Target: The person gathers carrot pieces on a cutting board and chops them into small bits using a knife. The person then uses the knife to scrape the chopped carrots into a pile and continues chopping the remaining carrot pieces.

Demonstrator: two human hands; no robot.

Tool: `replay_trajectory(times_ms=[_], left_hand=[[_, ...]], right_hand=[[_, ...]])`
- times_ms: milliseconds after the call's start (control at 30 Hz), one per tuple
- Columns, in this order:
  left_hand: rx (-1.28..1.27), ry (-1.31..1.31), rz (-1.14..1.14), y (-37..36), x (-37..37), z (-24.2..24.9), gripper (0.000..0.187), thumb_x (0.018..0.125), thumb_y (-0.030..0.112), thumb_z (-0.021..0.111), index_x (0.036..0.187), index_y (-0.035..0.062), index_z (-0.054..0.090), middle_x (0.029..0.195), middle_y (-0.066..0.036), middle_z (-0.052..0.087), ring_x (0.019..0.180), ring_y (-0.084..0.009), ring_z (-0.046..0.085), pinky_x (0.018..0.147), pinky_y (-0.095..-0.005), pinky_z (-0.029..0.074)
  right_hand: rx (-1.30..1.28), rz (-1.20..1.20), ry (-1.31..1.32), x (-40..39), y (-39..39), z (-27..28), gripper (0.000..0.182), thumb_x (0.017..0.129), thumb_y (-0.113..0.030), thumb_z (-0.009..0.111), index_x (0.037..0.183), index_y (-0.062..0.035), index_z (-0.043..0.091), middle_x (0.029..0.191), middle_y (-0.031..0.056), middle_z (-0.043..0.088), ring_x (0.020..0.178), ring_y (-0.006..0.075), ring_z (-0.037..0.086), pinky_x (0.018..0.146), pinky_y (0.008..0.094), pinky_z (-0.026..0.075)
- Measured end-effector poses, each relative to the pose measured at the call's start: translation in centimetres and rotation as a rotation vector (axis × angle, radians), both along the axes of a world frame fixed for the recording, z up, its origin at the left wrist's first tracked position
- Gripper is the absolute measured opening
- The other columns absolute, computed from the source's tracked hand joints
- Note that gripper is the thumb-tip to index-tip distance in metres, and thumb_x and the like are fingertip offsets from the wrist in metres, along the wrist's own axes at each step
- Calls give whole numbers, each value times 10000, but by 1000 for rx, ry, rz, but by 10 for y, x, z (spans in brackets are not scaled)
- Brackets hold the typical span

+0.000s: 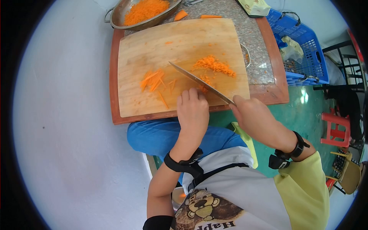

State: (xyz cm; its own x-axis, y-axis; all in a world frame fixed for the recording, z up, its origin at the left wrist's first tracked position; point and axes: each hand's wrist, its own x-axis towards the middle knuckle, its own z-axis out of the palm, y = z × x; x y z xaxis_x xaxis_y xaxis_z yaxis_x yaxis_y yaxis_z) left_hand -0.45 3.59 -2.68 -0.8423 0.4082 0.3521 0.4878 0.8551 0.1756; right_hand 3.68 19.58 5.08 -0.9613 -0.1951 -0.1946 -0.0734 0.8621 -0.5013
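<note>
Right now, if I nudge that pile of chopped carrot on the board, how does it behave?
The chopped carrot pile looks like loose fine bits, so it would probably scatter rather than slide as one. The bits look light; stray ones already dot the cutting board. Likely moist, so some may stick to the knife.

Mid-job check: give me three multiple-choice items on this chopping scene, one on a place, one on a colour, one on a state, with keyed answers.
1. Where is the metal bowl of grated carrot?
A. beyond the cutting board
B. on the floor
C. in the basket

2. What colour is the basket?
A. red
B. blue
C. green

3. What does the right hand hold?
A. nothing
B. a spoon
C. a knife

Answers:
1 A: it sits past the cutting board at the far table edge.
2 B: its plastic mesh is blue.
3 C: the knife blade crosses the board beside the left hand.
</note>
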Motion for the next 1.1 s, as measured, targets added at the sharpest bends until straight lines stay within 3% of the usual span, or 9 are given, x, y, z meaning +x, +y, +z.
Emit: replay_trajectory(times_ms=[67,533,800,933,1100], left_hand=[[-78,-94,3,-1,1,8,188,690,60,558,851,-13,623,772,-79,493,756,-221,490,676,-319,381],[-71,-11,39,3,7,0,193,697,74,552,856,-16,613,775,-78,486,749,-220,486,662,-316,383],[-48,-91,12,0,5,1,249,698,71,551,911,-38,620,783,-81,494,771,-226,496,668,-318,385],[-30,-56,5,-2,5,1,255,710,68,554,935,-35,615,790,-79,499,781,-228,500,682,-322,386],[9,-2,46,-2,7,-4,248,724,77,553,942,-28,608,792,-77,502,780,-227,499,689,-327,380]], right_hand=[[-19,-36,-17,-5,2,0,134,870,-90,500,802,25,494,611,238,567,593,427,582,539,479,474],[-28,-60,-45,8,-2,12,153,879,-106,503,796,22,492,606,239,569,594,421,591,529,468,485],[59,-35,11,7,-11,-7,76,787,-46,538,796,21,502,664,224,597,613,391,613,535,447,500],[13,29,47,-15,-10,-3,86,788,-55,537,804,22,504,679,217,600,622,398,607,540,446,496],[4,-77,-21,-10,-11,9,156,867,-129,518,800,11,503,666,222,591,617,408,597,544,469,483]])
